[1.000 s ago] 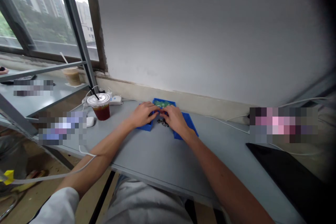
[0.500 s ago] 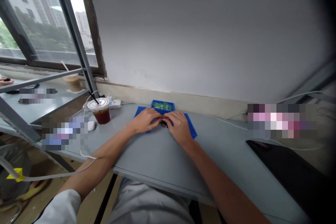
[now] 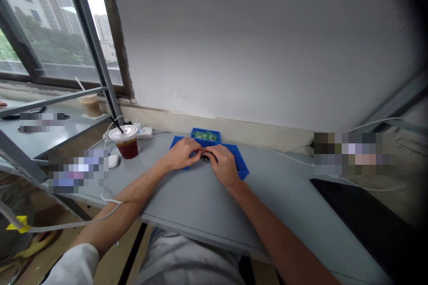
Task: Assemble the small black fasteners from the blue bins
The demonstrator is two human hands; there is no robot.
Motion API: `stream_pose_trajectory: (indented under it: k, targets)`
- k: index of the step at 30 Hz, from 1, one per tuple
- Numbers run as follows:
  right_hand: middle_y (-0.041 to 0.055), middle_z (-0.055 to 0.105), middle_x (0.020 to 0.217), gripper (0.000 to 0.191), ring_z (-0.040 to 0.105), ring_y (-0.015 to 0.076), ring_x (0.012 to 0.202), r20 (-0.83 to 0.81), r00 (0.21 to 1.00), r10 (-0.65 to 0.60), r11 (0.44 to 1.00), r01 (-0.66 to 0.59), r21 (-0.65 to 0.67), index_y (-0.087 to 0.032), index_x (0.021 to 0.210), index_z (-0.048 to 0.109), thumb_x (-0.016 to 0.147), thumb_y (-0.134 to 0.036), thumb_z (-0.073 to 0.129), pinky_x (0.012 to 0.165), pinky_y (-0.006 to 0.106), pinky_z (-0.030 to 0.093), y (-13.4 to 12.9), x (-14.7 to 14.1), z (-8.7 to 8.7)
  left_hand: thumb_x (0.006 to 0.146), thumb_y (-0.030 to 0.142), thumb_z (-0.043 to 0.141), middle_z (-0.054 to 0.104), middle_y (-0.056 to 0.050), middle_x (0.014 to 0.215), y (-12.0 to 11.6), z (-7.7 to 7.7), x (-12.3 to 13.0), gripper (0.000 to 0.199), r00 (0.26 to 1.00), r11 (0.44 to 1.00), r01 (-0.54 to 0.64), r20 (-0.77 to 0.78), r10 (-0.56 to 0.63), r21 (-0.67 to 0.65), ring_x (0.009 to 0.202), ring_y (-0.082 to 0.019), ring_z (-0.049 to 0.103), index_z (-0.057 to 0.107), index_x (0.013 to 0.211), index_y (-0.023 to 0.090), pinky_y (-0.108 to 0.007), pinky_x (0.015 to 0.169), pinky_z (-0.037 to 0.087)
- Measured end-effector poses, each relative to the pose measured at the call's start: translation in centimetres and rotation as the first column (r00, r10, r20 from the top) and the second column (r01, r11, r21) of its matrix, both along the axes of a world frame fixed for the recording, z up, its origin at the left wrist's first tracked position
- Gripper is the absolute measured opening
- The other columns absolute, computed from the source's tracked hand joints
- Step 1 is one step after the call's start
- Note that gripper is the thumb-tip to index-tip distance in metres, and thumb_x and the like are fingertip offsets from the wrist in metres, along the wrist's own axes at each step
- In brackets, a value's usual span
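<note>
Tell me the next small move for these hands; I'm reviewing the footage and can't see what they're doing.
Probably ease the left hand back a little from the right hand. They meet over small dark parts near a blue tray holding something green, so the parts are mostly hidden, and a small gap would likely show them.
</note>
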State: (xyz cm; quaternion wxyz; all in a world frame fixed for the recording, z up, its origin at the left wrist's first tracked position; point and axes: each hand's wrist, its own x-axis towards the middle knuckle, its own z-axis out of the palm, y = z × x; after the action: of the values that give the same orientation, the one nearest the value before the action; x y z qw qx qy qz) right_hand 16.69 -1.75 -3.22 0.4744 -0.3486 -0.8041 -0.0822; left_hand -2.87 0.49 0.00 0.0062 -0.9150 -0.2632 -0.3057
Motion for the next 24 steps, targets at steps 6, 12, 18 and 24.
stream_pose_trajectory:
  k: [6,12,18,24]
  targets:
    - [0.0082,0.072,0.089,0.021,0.063,0.0230,0.084,0.053,0.998,-0.021,0.999,0.022,-0.031,-0.018,0.095,0.070,0.100,-0.022,0.050,0.079,0.037,0.047,-0.09,0.13,0.08,0.095,0.024,0.049,0.070,-0.004,0.085,-0.11,0.03,0.10,0.020,1.000,1.000,0.006,-0.005,-0.006,0.009,0.085,-0.017,0.062,0.067,0.089,0.017,-0.031,0.085,0.045]
    - [0.0092,0.070,0.088,0.021,0.063,0.0232,0.085,0.116,0.993,-0.037,0.998,0.042,-0.041,-0.016,0.093,0.067,0.101,-0.020,0.048,0.078,0.036,0.045,-0.21,0.04,0.20,0.092,0.022,0.052,0.070,-0.003,0.084,-0.05,-0.14,0.22,0.016,1.000,1.000,-0.007,0.006,0.007,0.009,0.083,-0.017,0.062,0.067,0.087,0.017,-0.031,0.084,0.045]
    - [0.0085,0.068,0.086,0.022,0.062,0.0227,0.083,0.153,0.987,-0.051,0.995,0.063,-0.077,-0.016,0.092,0.065,0.102,-0.021,0.046,0.076,0.035,0.044,-0.31,0.06,0.35,0.092,0.021,0.051,0.069,-0.003,0.084,-0.04,-0.21,0.23,0.017,1.000,1.000,-0.008,-0.006,0.008,0.004,0.083,-0.016,0.062,0.068,0.089,0.017,-0.030,0.084,0.046]
    - [0.0083,0.068,0.088,0.024,0.062,0.0219,0.084,0.147,0.988,-0.041,0.992,0.058,-0.110,-0.018,0.092,0.065,0.102,-0.021,0.043,0.077,0.035,0.045,-0.39,0.05,0.50,0.093,0.023,0.051,0.069,-0.003,0.082,0.16,-0.44,0.19,0.017,1.000,1.000,0.001,0.003,-0.001,0.005,0.082,-0.016,0.062,0.066,0.087,0.018,-0.031,0.084,0.046]
